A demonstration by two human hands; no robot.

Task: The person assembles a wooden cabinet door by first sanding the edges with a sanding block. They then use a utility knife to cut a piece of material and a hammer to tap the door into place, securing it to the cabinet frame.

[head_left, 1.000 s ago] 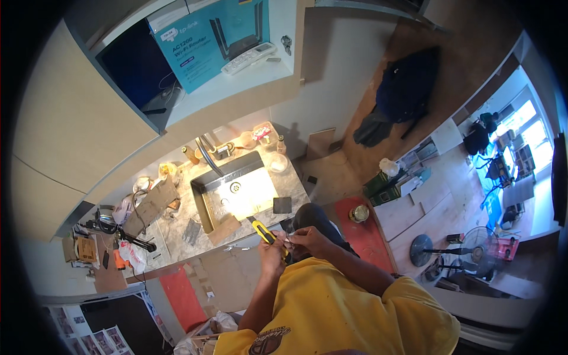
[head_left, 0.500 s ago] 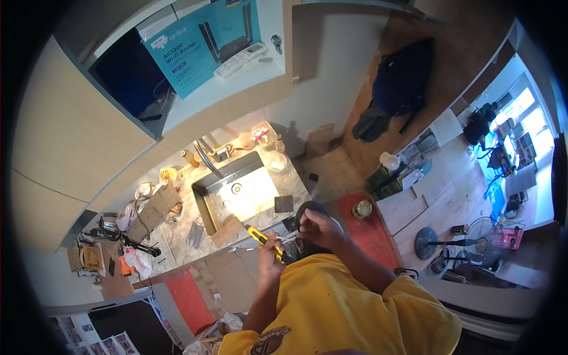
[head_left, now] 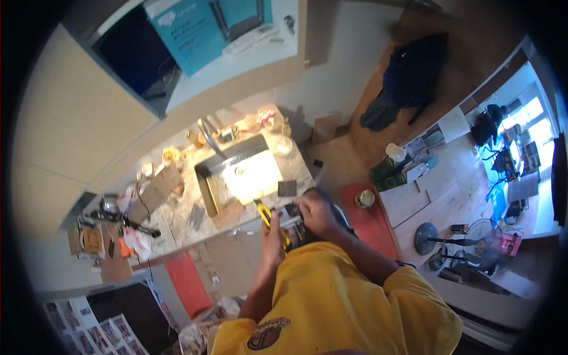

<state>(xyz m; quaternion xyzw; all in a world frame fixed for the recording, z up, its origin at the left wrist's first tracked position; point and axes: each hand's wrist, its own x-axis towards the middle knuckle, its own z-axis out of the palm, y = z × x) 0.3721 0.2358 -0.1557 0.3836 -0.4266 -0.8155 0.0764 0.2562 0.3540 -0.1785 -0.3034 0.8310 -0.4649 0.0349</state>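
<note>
My left hand [head_left: 273, 235] is shut on a yellow-handled hand tool [head_left: 265, 214], whose tip points up toward the sink [head_left: 236, 180]. Just to its right, my right hand [head_left: 315, 212] is closed on a dark object [head_left: 294, 220] with a small metal part, held at the counter's front edge. What the dark object is cannot be made out. A small black square [head_left: 287, 188] lies on the counter above my hands. My yellow shirt fills the lower middle of the view.
The stone counter [head_left: 177, 219] left of the sink is cluttered with cardboard, cables and small tools. A faucet [head_left: 208, 135] and jars stand behind the sink. A red mat [head_left: 370, 222] with a tin can [head_left: 365, 198], a standing fan [head_left: 482, 236] and a dark jacket [head_left: 408, 77] are on the floor.
My right hand has moved up and to the right, away from my left hand. The yellow tool stays in my left hand. The view has shifted slightly.
</note>
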